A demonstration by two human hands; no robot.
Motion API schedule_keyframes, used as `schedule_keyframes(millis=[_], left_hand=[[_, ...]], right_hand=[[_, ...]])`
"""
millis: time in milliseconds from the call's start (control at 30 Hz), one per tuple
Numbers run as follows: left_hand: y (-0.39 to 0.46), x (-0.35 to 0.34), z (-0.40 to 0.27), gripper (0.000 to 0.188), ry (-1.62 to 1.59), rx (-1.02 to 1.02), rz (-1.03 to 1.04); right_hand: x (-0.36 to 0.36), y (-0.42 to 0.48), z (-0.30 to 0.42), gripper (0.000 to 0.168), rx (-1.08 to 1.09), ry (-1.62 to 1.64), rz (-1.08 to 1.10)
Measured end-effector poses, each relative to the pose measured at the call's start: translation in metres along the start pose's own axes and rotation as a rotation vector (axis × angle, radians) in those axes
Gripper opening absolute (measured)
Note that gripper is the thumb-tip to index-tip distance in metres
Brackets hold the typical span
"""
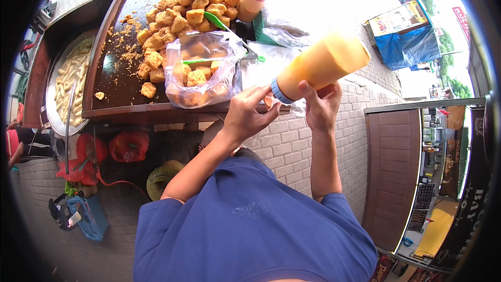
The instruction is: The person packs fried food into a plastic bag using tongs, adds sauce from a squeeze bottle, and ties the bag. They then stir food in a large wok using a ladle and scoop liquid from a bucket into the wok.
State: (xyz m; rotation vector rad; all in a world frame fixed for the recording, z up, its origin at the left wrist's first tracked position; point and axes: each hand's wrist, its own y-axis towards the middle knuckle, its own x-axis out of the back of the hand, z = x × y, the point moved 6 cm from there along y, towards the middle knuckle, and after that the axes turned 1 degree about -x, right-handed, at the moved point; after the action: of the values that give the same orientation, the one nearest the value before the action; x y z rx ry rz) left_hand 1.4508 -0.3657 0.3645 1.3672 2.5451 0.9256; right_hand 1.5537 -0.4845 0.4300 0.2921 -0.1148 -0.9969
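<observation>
My right hand grips a squeeze bottle of yellow-orange sauce, tilted with its blue screw cap down towards my left hand. With bent fingers, my left hand pinches a small clear plastic bag around the bottle's mouth. Something orange-red shows between those fingers; whether it is nozzle or sauce is unclear. Left of the hands, an open clear plastic bag of fried tofu cubes rests at the cart tray's edge. Green-handled tongs lie across its opening.
Behind the bag, a heap of fried tofu fills part of the dark tray. A second sauce bottle with a red cap stands beside a green basket. A wide pan of frying pieces sits left. A person is at far left.
</observation>
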Motion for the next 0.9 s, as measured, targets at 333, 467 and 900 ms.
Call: schedule_keyframes(millis=[333, 467, 900], left_hand=[[0.002, -0.002, -0.004, 0.04, -0.011, 0.014, 0.02], [-0.001, -0.006, 0.002, 0.041, -0.034, 0.014, 0.016], [0.004, -0.008, 0.005, 0.031, -0.258, 0.158, 0.103]], right_hand=[[0.003, -0.001, 0.002, 0.026, 0.007, 0.041, -0.037], [0.003, -0.001, 0.003, 0.027, 0.028, 0.004, -0.029], [0.0, -0.001, 0.003, 0.03, 0.0, 0.088, 0.005]])
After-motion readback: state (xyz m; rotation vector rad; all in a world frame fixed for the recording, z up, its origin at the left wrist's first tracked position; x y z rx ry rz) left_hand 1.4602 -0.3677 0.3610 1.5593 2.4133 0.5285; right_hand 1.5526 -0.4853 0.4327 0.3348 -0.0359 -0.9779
